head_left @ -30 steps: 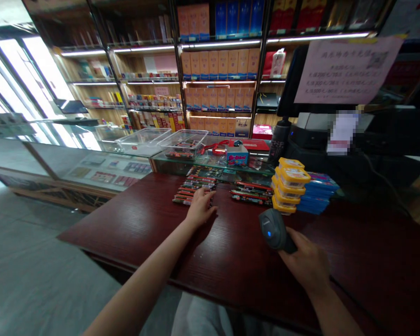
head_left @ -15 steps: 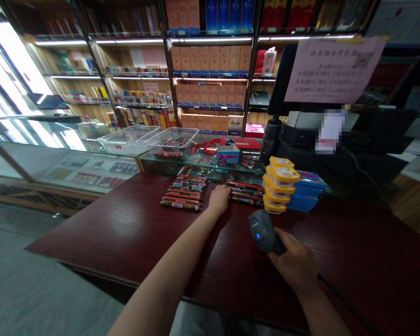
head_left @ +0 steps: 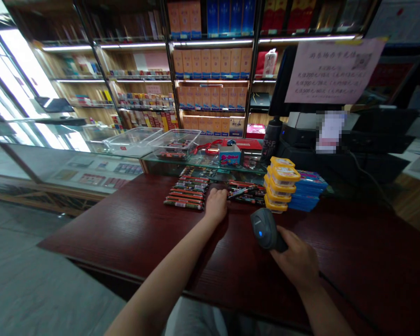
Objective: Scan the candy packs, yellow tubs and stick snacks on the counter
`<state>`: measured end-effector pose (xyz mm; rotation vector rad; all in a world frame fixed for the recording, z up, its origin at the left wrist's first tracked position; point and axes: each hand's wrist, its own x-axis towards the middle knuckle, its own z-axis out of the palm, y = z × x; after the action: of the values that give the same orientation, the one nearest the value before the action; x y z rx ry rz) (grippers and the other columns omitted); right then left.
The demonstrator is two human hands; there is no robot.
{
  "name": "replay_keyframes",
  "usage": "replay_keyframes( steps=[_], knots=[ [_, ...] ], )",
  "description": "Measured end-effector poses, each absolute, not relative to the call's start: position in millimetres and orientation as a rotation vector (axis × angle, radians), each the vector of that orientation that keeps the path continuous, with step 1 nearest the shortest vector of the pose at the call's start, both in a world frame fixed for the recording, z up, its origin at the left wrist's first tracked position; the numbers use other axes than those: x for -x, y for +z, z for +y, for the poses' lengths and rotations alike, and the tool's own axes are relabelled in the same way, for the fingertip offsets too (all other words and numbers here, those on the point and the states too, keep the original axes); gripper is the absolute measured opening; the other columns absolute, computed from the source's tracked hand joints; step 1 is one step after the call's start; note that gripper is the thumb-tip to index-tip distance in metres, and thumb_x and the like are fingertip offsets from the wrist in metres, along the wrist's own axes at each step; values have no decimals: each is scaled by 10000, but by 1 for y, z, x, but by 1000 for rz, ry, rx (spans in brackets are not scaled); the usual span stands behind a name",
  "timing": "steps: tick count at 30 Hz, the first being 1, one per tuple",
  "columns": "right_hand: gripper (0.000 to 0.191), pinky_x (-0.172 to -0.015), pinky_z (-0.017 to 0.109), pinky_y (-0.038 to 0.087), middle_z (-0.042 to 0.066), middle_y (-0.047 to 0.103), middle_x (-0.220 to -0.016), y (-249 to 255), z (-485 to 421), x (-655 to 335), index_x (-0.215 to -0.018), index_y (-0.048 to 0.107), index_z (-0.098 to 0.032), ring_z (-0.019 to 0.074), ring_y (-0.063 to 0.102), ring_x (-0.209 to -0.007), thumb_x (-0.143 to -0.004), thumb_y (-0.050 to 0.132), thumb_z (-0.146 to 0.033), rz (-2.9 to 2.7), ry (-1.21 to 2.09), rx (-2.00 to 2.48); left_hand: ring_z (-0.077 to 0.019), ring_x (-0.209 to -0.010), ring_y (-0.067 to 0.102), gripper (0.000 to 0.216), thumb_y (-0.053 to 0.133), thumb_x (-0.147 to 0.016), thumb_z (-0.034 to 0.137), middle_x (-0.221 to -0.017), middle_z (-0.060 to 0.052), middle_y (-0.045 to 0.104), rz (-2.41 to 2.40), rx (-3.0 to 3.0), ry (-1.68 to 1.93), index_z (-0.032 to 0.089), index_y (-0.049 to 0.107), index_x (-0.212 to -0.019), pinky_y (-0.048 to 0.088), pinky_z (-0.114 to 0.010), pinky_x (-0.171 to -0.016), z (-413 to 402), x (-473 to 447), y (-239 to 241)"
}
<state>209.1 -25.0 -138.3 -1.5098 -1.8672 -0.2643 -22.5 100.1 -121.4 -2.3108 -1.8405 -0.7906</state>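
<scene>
My left hand (head_left: 216, 204) reaches across the dark red counter (head_left: 133, 233) and pinches one long thin packet (head_left: 243, 192), lifting its end off the right-hand row of packets (head_left: 248, 197). A second row of like packets (head_left: 186, 192) lies just left of that hand. My right hand (head_left: 297, 262) is closed round the grip of a dark grey barcode scanner (head_left: 264, 228) with a blue light, held above the counter near the front right. A cable trails from it to the right.
A stack of yellow-lidded tubs (head_left: 280, 184) and blue packs (head_left: 307, 189) stand right of the packets. Behind them sit a glass display case (head_left: 91, 168), clear trays (head_left: 177, 140), a till with a paper notice (head_left: 331, 70), and shelves of boxes (head_left: 213, 60).
My left hand moved from the left row of packets to the right row and picked up the end of one packet. The scanner in my right hand shifted slightly left.
</scene>
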Motion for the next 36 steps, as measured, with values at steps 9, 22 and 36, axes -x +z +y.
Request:
replay_keyframes(
  steps=[9, 22, 36],
  knots=[
    [304, -664, 313, 500, 89, 709, -989, -141, -25, -210, -1045, 624, -191, 230, 680, -798, -791, 516, -317, -1871, -281, 1486, -206, -826, 619, 240, 492, -830, 168, -893, -53, 618, -1991, 2409, -1080, 215, 417, -1053, 446, -310, -726, 64, 33, -145],
    [367, -728, 358, 504, 84, 716, -992, -131, -25, -206, -1068, 637, -191, 265, 674, -875, -747, 562, -351, -1812, 43, 1472, -198, -884, 585, 111, 468, -862, 192, -916, -72, 601, -2025, 2236, -1390, 189, 508, -966, 453, -331, -818, 64, 34, -146],
    [362, -879, 349, 479, 72, 711, -1028, -87, -54, -167, -1029, 646, -164, 233, 641, -962, -717, 663, -348, -1673, 880, 1325, -210, -907, 581, 162, 510, -798, 124, -907, -61, 576, -1970, 2046, -1497, 200, 471, -936, 455, -325, -808, 62, 34, -148]
  ],
)
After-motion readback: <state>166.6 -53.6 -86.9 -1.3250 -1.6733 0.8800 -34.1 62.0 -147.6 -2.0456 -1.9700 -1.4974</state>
